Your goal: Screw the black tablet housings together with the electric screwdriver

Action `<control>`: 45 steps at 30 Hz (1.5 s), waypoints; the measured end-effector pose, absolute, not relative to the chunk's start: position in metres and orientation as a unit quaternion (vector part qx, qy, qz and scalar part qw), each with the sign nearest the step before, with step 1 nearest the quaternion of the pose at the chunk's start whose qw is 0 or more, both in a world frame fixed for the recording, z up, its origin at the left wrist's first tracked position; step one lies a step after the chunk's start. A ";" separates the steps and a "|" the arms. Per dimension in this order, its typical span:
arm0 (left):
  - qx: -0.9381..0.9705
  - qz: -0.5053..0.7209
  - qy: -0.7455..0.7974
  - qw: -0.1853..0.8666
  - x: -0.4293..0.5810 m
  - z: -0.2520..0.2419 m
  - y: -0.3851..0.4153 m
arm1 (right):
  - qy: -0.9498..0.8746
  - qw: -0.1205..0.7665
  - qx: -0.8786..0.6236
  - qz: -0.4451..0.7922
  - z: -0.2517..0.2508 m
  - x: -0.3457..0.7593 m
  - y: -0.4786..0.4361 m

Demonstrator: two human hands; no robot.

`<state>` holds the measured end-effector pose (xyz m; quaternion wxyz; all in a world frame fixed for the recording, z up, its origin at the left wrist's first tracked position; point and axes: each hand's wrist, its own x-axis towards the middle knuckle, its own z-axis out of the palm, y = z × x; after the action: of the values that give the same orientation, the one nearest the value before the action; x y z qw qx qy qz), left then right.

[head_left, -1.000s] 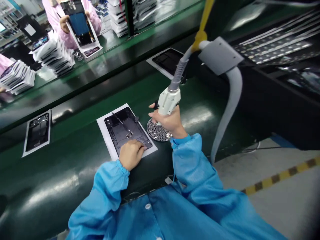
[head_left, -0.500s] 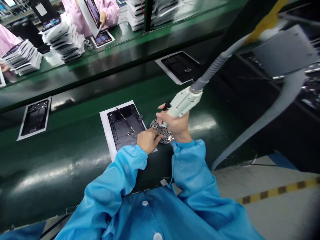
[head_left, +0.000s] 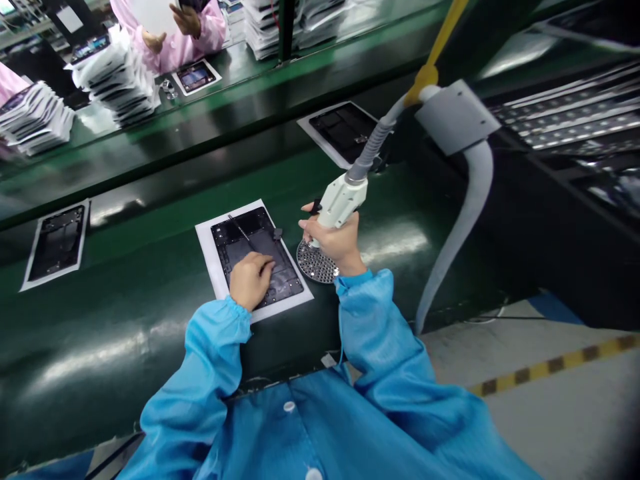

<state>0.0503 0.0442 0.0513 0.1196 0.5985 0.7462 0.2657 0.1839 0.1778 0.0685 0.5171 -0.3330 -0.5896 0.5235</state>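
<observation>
My right hand is closed around a pale pistol-like powered screwdriver with a grey ribbed cable sleeve at its top. Its lower end points down at a round perforated metal disc; the tip itself is hidden by my fingers. My left hand rests over a black tablet housing that lies on a white sheet. Its fingers are curled, thumb and forefinger close together; whatever is between them cannot be made out. A thin dark strip and a small dark tab are on the housing.
More tablet housings lie on white sheets at the left and farther back. A grey box with a thick cable hangs at right beside a black bin wall. Across the green bench, a person in pink works by stacked sheets.
My left hand has moved left from the disc onto the housing. My right hand and the screwdriver shifted slightly left in view; the screwdriver is more upright. The person opposite lifted a white sheet-backed piece.
</observation>
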 end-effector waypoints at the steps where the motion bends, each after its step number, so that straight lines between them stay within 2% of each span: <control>1: 0.575 0.257 0.769 0.112 0.045 0.052 0.044 | -0.588 0.519 -0.333 0.524 0.068 0.184 0.178; 10: 0.516 0.169 0.832 0.114 0.037 0.056 0.043 | -0.581 0.526 -0.330 0.526 0.065 0.183 0.180; 21: 0.533 0.232 0.806 0.107 0.031 0.061 0.041 | -0.580 0.515 -0.333 0.537 0.066 0.183 0.178; 27: 0.483 0.315 0.790 0.207 0.030 0.057 0.032 | -0.589 0.501 -0.333 0.540 0.066 0.183 0.178; 32: 0.463 0.336 0.775 0.270 0.041 0.055 0.011 | -0.605 0.501 -0.325 0.527 0.063 0.182 0.178; 37: 0.492 0.281 0.768 0.299 0.054 0.053 -0.005 | -0.622 0.489 -0.328 0.516 0.065 0.184 0.177; 45: 0.555 0.194 0.779 0.218 0.058 0.054 -0.001 | -0.633 0.479 -0.332 0.510 0.065 0.185 0.176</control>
<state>0.0583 -0.0011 0.0543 0.2184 0.5549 0.7790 0.1937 0.1852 0.1765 0.0649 0.4787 -0.3319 -0.6333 0.5095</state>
